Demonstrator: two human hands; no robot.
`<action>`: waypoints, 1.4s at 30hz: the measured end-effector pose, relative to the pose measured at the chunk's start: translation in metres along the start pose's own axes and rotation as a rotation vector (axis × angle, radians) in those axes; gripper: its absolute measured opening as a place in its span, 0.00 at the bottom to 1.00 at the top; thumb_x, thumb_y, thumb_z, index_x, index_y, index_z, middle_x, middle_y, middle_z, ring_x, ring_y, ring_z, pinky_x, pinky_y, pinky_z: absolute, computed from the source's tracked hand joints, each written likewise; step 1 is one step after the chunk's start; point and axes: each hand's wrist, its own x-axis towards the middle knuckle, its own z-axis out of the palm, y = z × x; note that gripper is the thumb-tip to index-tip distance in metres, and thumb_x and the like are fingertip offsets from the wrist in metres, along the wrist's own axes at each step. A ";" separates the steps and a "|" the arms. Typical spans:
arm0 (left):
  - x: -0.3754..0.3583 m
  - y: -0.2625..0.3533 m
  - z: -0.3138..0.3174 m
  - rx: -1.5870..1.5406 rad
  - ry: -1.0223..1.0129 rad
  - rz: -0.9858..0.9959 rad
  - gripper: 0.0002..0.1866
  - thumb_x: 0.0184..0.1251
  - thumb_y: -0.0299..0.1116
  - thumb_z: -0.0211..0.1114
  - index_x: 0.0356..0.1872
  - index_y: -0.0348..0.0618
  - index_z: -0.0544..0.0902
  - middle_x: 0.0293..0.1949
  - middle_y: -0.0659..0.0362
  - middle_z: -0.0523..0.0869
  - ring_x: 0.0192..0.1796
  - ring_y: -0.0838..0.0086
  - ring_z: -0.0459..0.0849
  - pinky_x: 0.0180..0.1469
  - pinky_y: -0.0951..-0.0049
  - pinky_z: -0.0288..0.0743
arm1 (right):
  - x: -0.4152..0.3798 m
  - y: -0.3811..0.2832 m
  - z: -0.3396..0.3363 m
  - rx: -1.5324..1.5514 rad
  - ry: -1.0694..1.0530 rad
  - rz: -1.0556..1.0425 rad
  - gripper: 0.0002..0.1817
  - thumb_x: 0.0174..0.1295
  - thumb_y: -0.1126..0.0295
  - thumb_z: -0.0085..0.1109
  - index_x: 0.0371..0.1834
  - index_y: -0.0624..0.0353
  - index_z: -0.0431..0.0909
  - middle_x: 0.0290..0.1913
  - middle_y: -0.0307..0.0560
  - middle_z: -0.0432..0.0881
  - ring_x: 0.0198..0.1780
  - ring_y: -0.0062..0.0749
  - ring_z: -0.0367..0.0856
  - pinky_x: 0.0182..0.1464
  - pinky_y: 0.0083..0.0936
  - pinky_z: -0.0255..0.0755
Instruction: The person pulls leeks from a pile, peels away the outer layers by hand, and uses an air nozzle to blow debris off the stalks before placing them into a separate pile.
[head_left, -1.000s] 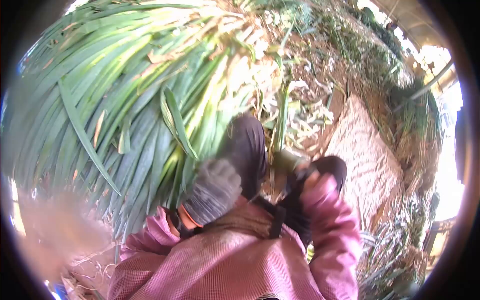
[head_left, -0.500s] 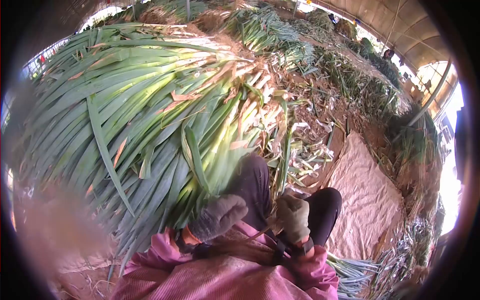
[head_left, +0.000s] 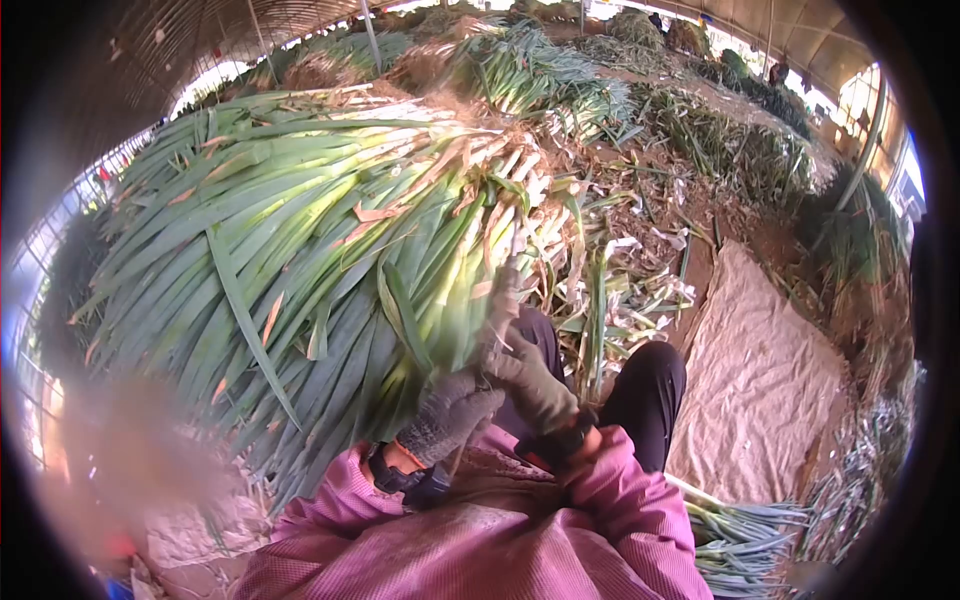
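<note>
Left hand [head_left: 450, 415], fingers curled, hold unclear, by leek pile [head_left: 300, 260]'s lower right edge; right hand [head_left: 535, 383], fingers partly bent, at blurred brown stalk [head_left: 503, 305].

arched farm greenhouse [head_left: 185, 45] with leafy heaps [head_left: 290, 215]

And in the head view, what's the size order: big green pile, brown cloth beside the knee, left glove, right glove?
Largest: big green pile
Next: brown cloth
Smallest: left glove and right glove, too alike to rank.
</note>
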 end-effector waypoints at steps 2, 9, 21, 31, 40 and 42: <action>0.018 -0.020 -0.002 0.268 0.084 0.161 0.09 0.64 0.32 0.60 0.38 0.36 0.80 0.22 0.60 0.80 0.27 0.77 0.80 0.30 0.76 0.74 | 0.011 0.008 0.002 0.046 -0.025 0.023 0.27 0.53 0.69 0.70 0.56 0.63 0.72 0.44 0.43 0.79 0.42 0.27 0.77 0.48 0.26 0.72; 0.066 0.009 -0.062 1.255 0.263 0.550 0.15 0.61 0.37 0.62 0.43 0.37 0.80 0.31 0.48 0.83 0.34 0.56 0.83 0.38 0.61 0.76 | 0.026 0.057 -0.038 0.423 0.143 -0.013 0.11 0.55 0.75 0.62 0.41 0.63 0.75 0.33 0.42 0.79 0.32 0.28 0.79 0.36 0.26 0.75; 0.174 0.052 -0.066 1.533 0.470 -0.005 0.19 0.53 0.38 0.68 0.42 0.37 0.80 0.41 0.37 0.82 0.45 0.43 0.81 0.48 0.54 0.77 | 0.006 0.053 0.004 0.099 0.257 0.182 0.12 0.55 0.78 0.61 0.44 0.62 0.77 0.34 0.38 0.80 0.32 0.22 0.76 0.34 0.21 0.71; 0.096 -0.013 -0.044 1.481 0.503 0.047 0.23 0.56 0.51 0.66 0.39 0.40 0.79 0.33 0.42 0.84 0.37 0.47 0.84 0.40 0.56 0.78 | -0.035 0.092 0.031 0.072 0.308 0.261 0.18 0.56 0.73 0.66 0.49 0.66 0.74 0.32 0.44 0.80 0.30 0.27 0.78 0.33 0.26 0.73; 0.134 -0.029 -0.084 1.444 0.505 0.420 0.21 0.54 0.45 0.71 0.37 0.38 0.76 0.26 0.48 0.82 0.31 0.54 0.83 0.36 0.59 0.77 | -0.060 0.061 0.052 0.014 0.244 0.194 0.17 0.51 0.82 0.60 0.46 0.65 0.74 0.36 0.40 0.79 0.35 0.24 0.78 0.39 0.22 0.73; 0.156 -0.022 -0.083 1.434 0.515 0.352 0.24 0.52 0.45 0.73 0.39 0.38 0.75 0.27 0.48 0.82 0.33 0.54 0.83 0.37 0.59 0.77 | -0.054 0.060 0.054 0.132 0.312 0.205 0.17 0.50 0.83 0.60 0.45 0.65 0.74 0.36 0.40 0.78 0.36 0.25 0.78 0.39 0.22 0.73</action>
